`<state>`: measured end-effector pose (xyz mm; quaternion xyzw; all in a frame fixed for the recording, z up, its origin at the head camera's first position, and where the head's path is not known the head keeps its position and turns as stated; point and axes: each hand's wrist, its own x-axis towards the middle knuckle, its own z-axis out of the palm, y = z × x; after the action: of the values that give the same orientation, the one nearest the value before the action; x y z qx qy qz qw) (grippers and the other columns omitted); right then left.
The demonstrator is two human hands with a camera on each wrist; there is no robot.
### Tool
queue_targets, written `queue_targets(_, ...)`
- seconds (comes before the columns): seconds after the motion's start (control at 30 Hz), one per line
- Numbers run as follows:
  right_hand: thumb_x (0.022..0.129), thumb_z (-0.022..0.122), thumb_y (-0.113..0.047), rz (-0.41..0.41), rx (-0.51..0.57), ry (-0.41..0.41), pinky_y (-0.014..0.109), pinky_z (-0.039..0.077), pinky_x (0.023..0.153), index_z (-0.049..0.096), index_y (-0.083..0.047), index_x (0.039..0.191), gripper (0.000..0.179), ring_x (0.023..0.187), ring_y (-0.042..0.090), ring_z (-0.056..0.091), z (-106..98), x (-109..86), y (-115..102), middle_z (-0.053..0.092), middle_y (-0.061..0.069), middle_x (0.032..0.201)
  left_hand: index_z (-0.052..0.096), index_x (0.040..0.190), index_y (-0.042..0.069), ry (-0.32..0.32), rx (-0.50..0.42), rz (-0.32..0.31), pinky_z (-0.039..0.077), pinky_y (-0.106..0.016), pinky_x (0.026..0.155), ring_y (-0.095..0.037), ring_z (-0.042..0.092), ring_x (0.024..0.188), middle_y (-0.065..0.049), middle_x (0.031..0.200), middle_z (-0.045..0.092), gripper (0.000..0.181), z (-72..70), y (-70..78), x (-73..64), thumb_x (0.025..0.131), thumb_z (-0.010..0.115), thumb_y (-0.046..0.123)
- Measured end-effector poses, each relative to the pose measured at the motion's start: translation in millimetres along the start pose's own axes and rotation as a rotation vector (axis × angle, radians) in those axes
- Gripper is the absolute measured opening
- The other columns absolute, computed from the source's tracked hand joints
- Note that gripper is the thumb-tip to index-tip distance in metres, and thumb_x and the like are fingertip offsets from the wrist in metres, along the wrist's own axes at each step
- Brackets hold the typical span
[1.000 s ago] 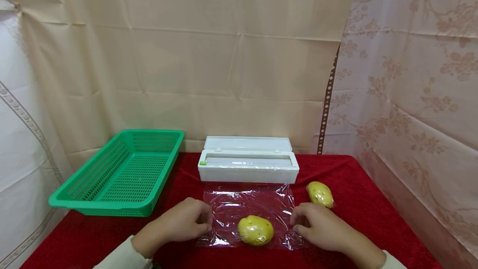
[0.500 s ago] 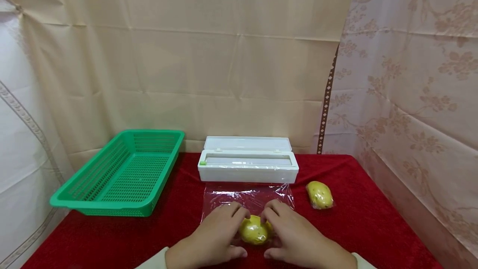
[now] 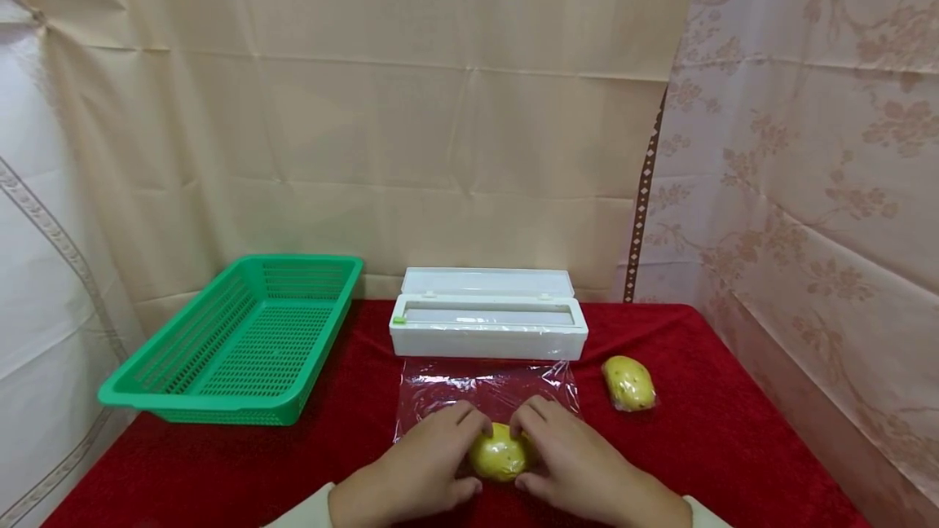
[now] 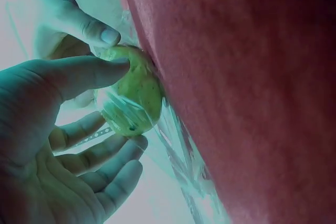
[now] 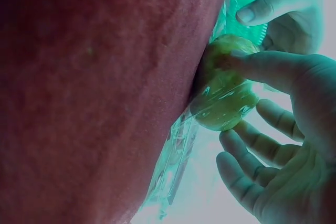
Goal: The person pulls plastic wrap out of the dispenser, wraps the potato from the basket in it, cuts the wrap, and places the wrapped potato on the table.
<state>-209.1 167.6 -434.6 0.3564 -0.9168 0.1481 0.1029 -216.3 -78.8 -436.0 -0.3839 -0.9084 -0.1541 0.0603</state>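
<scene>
A yellow potato [image 3: 502, 455] lies on a sheet of clear cling film [image 3: 477, 377] at the table's front, with film stretched over its surface. From one side my left hand [image 3: 421, 463] grips the potato between thumb and fingers. My right hand [image 3: 579, 463] holds it the same way from the other side. In the left wrist view the left thumb [image 4: 105, 72] presses on the film-covered potato. The right wrist view has the right thumb [image 5: 268, 69] against it and fingers at its other side. Part of the film is hidden under the hands.
Behind the film stands a white cling film dispenser [image 3: 488, 341] with its lid raised. A second potato [image 3: 629, 384], wrapped in film, lies to the right. At the left is a green plastic basket [image 3: 286, 412]. A red cloth [image 3: 704, 422] covers the table.
Both hands have moved inward from the film's left and right edges to the potato, bringing the sides of the film in. Over the last half second the thumbs have closed in on it.
</scene>
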Motion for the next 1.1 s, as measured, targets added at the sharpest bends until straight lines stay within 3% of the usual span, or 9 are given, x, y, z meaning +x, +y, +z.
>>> queue_targets(0.2,0.078,0.09,-0.032,0.019,0.142,-0.041,0.018,0.049,0.071,0.058,-0.024,0.109,0.045,0.084,0.001,0.05,-6,1.1,3,0.053,-0.014,0.102,0.065,0.116,0.019,-0.036,-0.106,-0.048,0.054,-0.019,0.082,0.002,0.055,0.092,0.009,0.111,0.061,0.041,-7.4,0.0,2.1,0.083,0.087,0.028)
queue_targets(0.3,0.079,0.09,-0.031,0.023,0.211,-0.06,0.02,0.052,0.075,0.058,-0.025,0.108,0.044,0.088,0.003,0.056,-7,1.7,7,0.056,-0.014,0.103,0.067,0.115,0.02,-0.068,-0.158,-0.079,0.052,-0.016,0.075,0.002,0.055,0.086,0.01,0.108,0.06,0.038,-9.8,-2.1,3.8,0.083,0.086,0.03)
queue_targets(0.43,0.08,0.089,-0.032,0.029,0.332,-0.097,0.025,0.056,0.082,0.059,-0.025,0.108,0.042,0.096,0.004,0.062,-8,4.5,16,0.06,-0.012,0.104,0.07,0.113,0.02,-0.074,-0.206,-0.072,0.05,-0.015,0.07,0.001,0.057,0.082,0.012,0.1,0.06,0.034,-10.7,-7.3,6.6,0.084,0.085,0.03)
queue_targets(0.67,0.083,0.087,-0.03,0.043,0.561,-0.229,0.03,0.059,0.085,0.063,-0.021,0.108,0.035,0.094,0.008,0.068,-12,17.5,29,0.068,-0.007,0.102,0.072,0.109,0.017,-0.093,-0.321,-0.04,0.054,-0.017,0.075,0.003,0.063,0.084,0.015,0.095,0.067,0.031,-12.8,-18.0,12.8,0.084,0.085,0.028)
queue_targets(0.87,0.085,0.085,-0.026,0.062,0.675,-0.323,0.031,0.059,0.088,0.066,-0.017,0.11,0.033,0.097,0.012,0.071,-11,30.3,43,0.073,-0.003,0.103,0.075,0.107,0.017,-0.173,-0.488,-0.112,0.055,-0.02,0.076,0.003,0.066,0.082,0.014,0.091,0.072,0.027,-13.8,-30.6,21.4,0.083,0.085,0.026)
queue_targets(1.1,0.089,0.08,-0.023,0.09,0.77,-0.408,0.028,0.057,0.087,0.069,-0.013,0.113,0.028,0.098,0.021,0.071,-9,43.2,59,0.072,0.003,0.107,0.077,0.104,0.021,-0.26,-0.574,-0.161,0.056,-0.022,0.079,-0.001,0.069,0.085,0.014,0.092,0.074,0.021,-16.0,-48.1,33.7,0.085,0.083,0.03)
